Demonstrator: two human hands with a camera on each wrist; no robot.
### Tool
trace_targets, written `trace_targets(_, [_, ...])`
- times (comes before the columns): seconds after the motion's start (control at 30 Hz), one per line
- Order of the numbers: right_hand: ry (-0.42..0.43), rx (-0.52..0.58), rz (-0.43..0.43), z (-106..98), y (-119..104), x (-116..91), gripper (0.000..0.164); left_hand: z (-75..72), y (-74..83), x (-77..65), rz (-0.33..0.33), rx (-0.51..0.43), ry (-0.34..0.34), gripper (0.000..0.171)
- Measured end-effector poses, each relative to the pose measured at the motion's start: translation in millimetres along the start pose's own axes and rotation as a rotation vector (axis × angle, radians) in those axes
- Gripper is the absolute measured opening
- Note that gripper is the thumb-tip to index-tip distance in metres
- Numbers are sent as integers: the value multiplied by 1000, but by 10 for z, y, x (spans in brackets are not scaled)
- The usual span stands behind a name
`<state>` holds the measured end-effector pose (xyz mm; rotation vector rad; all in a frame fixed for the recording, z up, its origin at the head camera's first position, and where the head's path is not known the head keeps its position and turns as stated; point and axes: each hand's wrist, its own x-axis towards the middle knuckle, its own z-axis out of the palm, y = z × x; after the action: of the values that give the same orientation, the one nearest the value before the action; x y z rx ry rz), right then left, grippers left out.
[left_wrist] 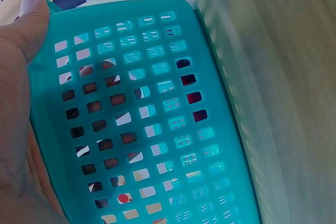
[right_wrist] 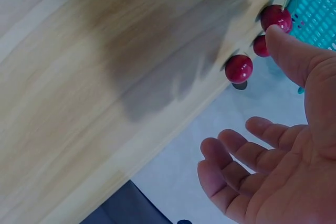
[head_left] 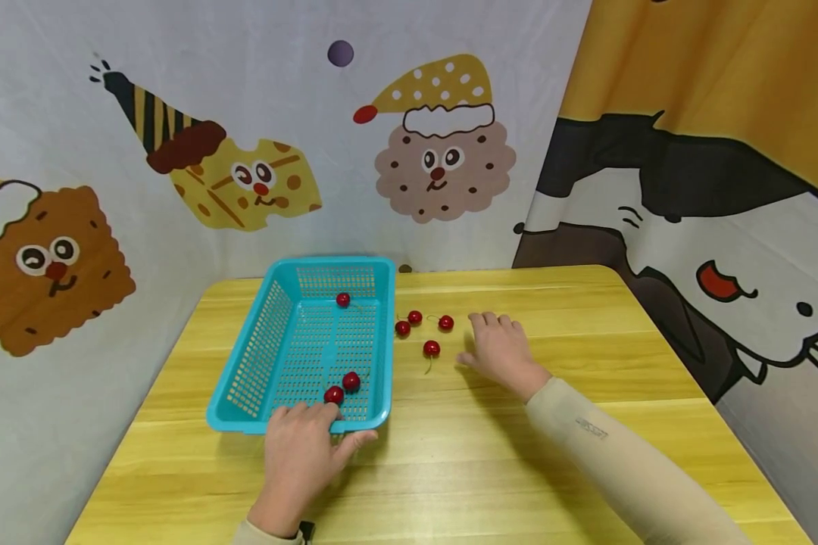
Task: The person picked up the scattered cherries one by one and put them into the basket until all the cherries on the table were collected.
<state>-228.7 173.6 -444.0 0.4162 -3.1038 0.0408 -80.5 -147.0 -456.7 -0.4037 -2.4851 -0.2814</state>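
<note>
A turquoise plastic basket (head_left: 387,341) with perforated walls stands on the table, left of centre. My left hand (head_left: 298,454) grips its near rim, fingers over the inside and thumb outside; the left wrist view shows the holed basket wall (left_wrist: 218,114) close up. Inside lie three red cherries: one cherry (head_left: 343,300) near the far end, two by the near wall, next to my fingers. Several more cherries (head_left: 432,349) with stems lie on the table right of the basket. My right hand (head_left: 501,354) hovers just right of them, fingers spread, holding nothing.
The light wooden table (head_left: 436,469) ends at a cloth backdrop (head_left: 279,68) printed with cartoon figures. A yellow and black cartoon curtain (head_left: 709,68) hangs at the right. The basket's far end stands near the table's back edge.
</note>
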Motion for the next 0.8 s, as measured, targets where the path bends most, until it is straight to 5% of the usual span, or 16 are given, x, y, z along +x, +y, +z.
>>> trace_targets(0.57, [-34,-2,-80,161,-70,170,34,-9,8,-13,-4,-4,10,62])
trace_targets(0.8, [-9,26,-92,214,-48,171,24,-22,17,2,7,-2,26,62])
